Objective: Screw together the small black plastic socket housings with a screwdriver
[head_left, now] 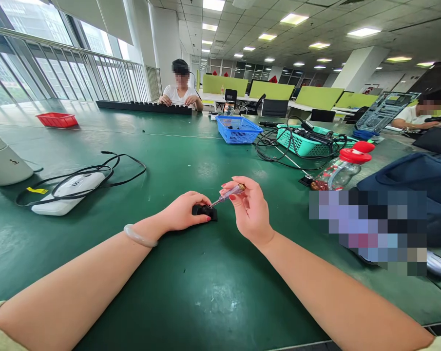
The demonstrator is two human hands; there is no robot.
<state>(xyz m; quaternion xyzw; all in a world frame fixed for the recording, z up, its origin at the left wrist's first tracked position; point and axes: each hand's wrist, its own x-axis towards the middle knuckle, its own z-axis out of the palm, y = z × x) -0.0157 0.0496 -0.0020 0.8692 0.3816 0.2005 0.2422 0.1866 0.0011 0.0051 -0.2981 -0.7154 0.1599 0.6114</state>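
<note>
Our left hand (185,212) lies low on the green table (191,292), its fingers closed on a small black part (213,215), thumb along the near side. The part sits on the table, directly under those fingers and partly hidden by them. Our right hand (252,210) is just to the right of it, raised a little, its fingers pinching the handle of a screwdriver (227,194). The tool slants down leftward from these fingers, and its tip reaches the part beside our left fingers; the exact contact is too small for us to make out. We wear a pale bangle (140,238) on the left wrist.

Left of our left fingers we have a white box (74,192) with a black cable (134,163) looped over it, and farther left a pale bottle (3,163). Beyond those, well apart from the fingers, is a red tray (57,121). Straight ahead of the fingers, past open table, we see a blue basket (238,134), and to its right a green basket (291,142) heaped with cables. Right of our right fingers stands a jar (344,173) with a red lid, near a dark bag (399,178). Far ahead, a person (182,91) has both hands at a long black bar (143,107).
</note>
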